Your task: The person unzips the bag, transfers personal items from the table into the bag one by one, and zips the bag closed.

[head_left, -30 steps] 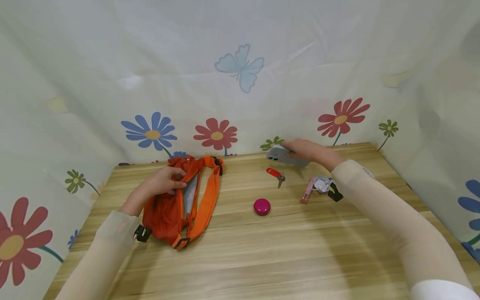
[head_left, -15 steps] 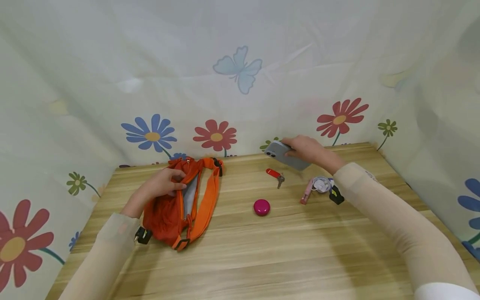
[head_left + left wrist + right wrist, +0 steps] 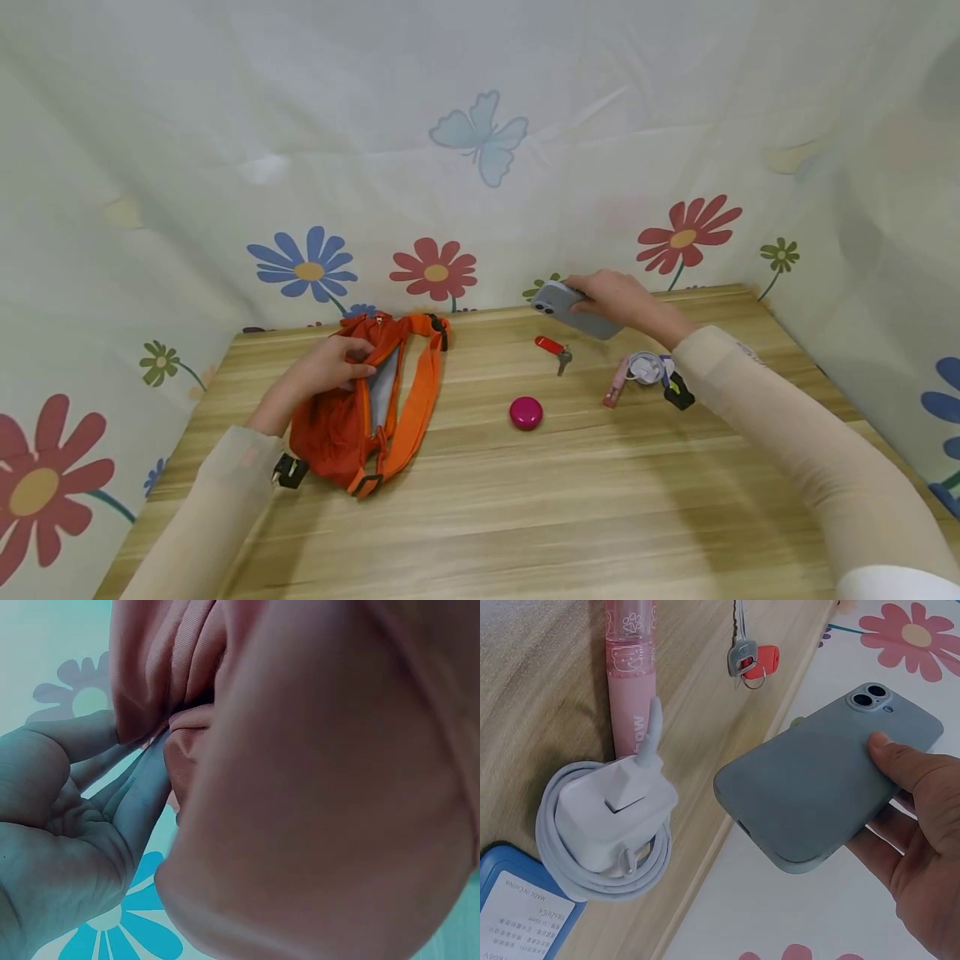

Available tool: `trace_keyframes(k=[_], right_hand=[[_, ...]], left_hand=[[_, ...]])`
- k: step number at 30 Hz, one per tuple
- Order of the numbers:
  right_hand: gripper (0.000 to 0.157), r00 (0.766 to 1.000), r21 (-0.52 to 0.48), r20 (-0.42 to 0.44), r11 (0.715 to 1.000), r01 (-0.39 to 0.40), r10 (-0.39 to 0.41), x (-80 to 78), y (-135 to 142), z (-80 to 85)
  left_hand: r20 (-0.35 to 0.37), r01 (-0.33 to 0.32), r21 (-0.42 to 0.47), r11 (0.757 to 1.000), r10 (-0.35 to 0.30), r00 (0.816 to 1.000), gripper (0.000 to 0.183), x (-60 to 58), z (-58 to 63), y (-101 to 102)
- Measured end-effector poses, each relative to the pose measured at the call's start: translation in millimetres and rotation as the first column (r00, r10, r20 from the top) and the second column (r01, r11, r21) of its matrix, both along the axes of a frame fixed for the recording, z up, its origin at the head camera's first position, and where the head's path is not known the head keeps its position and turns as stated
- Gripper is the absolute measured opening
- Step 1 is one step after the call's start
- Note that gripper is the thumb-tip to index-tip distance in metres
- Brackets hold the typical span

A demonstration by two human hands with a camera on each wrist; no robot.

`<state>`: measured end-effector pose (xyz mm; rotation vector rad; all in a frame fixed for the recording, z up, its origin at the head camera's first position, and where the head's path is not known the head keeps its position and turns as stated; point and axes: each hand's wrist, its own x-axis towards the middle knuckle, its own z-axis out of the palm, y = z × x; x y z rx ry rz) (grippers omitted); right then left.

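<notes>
Grey phone (image 3: 817,784), edge in right grip (image 3: 930,844)

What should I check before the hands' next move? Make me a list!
1. Right hand grips phone: ok, thumb and fingers hold it.
2. Phone off the table: ok, it's in the air.
3. Left hand holds orange bag: ok, fingers pinch its edge.
4. Bag open: ok, grey lining shows.
5. Orange strap out of the way: ok, it's beside the lining.
6. Bag empty inside: cannot tell, it's hidden.
</notes>
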<state>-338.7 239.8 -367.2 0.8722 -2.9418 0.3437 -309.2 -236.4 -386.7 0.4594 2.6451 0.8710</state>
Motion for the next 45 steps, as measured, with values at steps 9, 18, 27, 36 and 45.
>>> trace_keyframes(k=[9, 18, 27, 36, 45], right_hand=[[0.027, 0.999, 0.012, -0.005, 0.999, -0.047, 0.047, 0.7, 1.7, 0.1], [0.030, 0.996, -0.011, -0.019, 0.996, -0.083, 0.083, 5.8, -7.5, 0.8], [0.029, 0.993, -0.028, -0.019, 0.993, -0.114, 0.114, 8.2, -15.4, 1.7], [0.036, 0.992, -0.034, -0.034, 0.992, -0.125, 0.123, 9.2, -24.4, 1.7], [0.039, 0.990, -0.045, -0.022, 0.989, -0.138, 0.137, 11.6, -36.1, 6.4]], left_hand=[[-0.004, -0.010, 0.009, 1.000, 0.010, 1.000, 0.031, -0.4, -3.5, -1.2], [-0.001, -0.017, 0.016, 1.000, 0.017, 1.000, 0.032, 1.9, -5.4, -1.3], [-0.006, -0.031, 0.013, 0.999, 0.031, 1.000, 0.031, 3.4, -7.0, -1.9], [0.011, -0.075, -0.012, 0.997, 0.076, 0.997, 0.030, 3.2, -1.8, 2.3], [0.068, -0.029, -0.116, 0.993, 0.037, 0.997, 0.038, -3.7, 16.4, 15.5]])
